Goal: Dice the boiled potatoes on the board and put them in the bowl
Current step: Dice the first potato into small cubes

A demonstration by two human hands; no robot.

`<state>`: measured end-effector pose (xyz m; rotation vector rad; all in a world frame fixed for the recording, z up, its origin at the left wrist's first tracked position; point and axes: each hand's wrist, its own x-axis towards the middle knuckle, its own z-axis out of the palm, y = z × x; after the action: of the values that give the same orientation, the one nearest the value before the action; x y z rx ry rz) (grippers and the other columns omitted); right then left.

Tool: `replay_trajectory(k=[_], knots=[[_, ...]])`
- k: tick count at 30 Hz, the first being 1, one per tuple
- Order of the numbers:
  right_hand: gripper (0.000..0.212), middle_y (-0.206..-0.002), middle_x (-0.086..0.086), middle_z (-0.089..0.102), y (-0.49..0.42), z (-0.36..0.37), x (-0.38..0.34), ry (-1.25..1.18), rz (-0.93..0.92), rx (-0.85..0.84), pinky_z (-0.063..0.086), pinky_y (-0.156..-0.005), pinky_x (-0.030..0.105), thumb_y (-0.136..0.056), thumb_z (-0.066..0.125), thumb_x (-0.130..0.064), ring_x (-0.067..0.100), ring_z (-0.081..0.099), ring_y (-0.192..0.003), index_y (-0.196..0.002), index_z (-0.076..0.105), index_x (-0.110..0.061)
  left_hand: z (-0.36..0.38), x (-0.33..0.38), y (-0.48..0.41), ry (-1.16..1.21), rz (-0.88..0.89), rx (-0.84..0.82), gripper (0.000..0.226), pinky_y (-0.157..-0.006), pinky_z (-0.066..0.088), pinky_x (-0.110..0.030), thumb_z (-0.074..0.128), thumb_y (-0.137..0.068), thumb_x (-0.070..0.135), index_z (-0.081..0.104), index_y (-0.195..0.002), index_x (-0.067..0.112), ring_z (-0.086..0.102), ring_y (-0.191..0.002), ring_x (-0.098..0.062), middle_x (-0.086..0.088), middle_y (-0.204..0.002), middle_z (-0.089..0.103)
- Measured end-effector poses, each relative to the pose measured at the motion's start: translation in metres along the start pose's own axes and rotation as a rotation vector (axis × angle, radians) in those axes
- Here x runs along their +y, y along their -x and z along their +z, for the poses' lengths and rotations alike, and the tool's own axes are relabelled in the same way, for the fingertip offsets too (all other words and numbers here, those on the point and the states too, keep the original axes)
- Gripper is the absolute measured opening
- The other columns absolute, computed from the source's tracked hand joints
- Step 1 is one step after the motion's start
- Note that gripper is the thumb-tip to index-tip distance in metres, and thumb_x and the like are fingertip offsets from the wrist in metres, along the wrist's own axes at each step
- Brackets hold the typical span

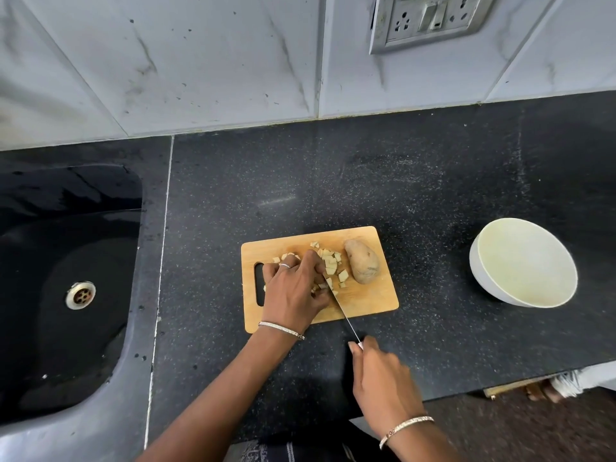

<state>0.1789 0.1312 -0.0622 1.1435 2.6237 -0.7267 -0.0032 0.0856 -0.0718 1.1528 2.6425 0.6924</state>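
One whole potato (361,265) at right end of board (370,300), unpeeled. Dice (330,261) heaped mid-board. Left hand (293,290) curled over dice, pinning them. Right hand (380,373) clamped on knife (343,311) handle, blade tip among dice. Bowl (523,261) on counter (433,195), well right of board.

Tan board (365,296), perhaps cream-white bowl (482,279), speckled black counter (333,181).

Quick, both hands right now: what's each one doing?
Left hand: fingers curled, holding down potato pieces on the board.
Right hand: gripping the knife handle.
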Motion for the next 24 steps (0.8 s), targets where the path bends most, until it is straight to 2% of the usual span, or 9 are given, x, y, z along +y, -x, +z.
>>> replay_trajectory(k=[3,5,7,13,19,24], knots=[[0.034,-0.077,-0.001,0.064,0.009,-0.007,0.008,-0.055,-0.008,-0.003,0.041,-0.058,0.034,-0.101,0.02,-0.048,0.025,0.066,-0.075,-0.09,0.042,-0.025,-0.002,-0.002,0.001,0.007,-0.005,0.011,0.037,-0.076,0.022,-0.034,0.068,-0.071,0.028,0.043,-0.098,0.03,0.05,-0.092,-0.011,0.02,-0.086,0.061],[0.033,-0.069,-0.005,0.058,0.013,-0.014,0.013,-0.072,-0.016,-0.004,0.041,-0.057,0.03,-0.101,0.02,-0.049,0.015,0.056,-0.061,-0.085,0.04,-0.028,-0.003,-0.003,0.001,0.01,-0.006,0.009,0.038,-0.075,0.018,-0.032,0.069,-0.072,0.028,0.043,-0.099,0.03,0.049,-0.094,-0.011,0.022,-0.087,0.061],[0.034,-0.065,-0.005,0.054,0.013,-0.019,0.014,-0.096,-0.017,-0.003,0.038,-0.055,0.029,-0.101,0.021,-0.05,0.012,0.047,-0.055,-0.079,0.037,-0.029,-0.004,-0.002,0.002,0.017,-0.006,0.008,0.038,-0.074,0.016,-0.032,0.07,-0.072,0.028,0.043,-0.1,0.03,0.049,-0.096,-0.011,0.023,-0.09,0.06],[0.033,-0.067,-0.004,0.056,0.006,-0.015,0.007,-0.095,-0.061,0.022,0.036,-0.052,0.029,-0.1,0.019,-0.052,0.016,0.051,-0.059,-0.083,0.035,-0.03,-0.003,-0.004,0.006,0.054,-0.052,0.053,0.039,-0.078,0.024,-0.035,0.075,-0.073,0.031,0.046,-0.099,0.026,0.05,-0.097,-0.016,0.018,-0.094,0.062],[0.033,-0.07,-0.004,0.059,0.005,-0.01,0.008,-0.081,-0.06,0.05,0.039,-0.053,0.031,-0.1,0.017,-0.052,0.02,0.065,-0.07,-0.091,0.039,-0.029,-0.003,-0.002,0.006,0.098,-0.085,0.06,0.039,-0.078,0.027,-0.036,0.075,-0.073,0.027,0.045,-0.097,0.025,0.05,-0.095,-0.018,0.015,-0.091,0.062],[0.035,-0.073,-0.003,0.06,0.003,-0.008,0.006,-0.023,-0.061,0.049,0.038,-0.054,0.03,-0.101,0.018,-0.051,0.023,0.068,-0.076,-0.097,0.042,-0.026,-0.001,-0.001,0.005,0.102,-0.099,0.062,0.038,-0.077,0.027,-0.036,0.075,-0.072,0.027,0.046,-0.098,0.025,0.049,-0.095,-0.016,0.02,-0.088,0.056]])
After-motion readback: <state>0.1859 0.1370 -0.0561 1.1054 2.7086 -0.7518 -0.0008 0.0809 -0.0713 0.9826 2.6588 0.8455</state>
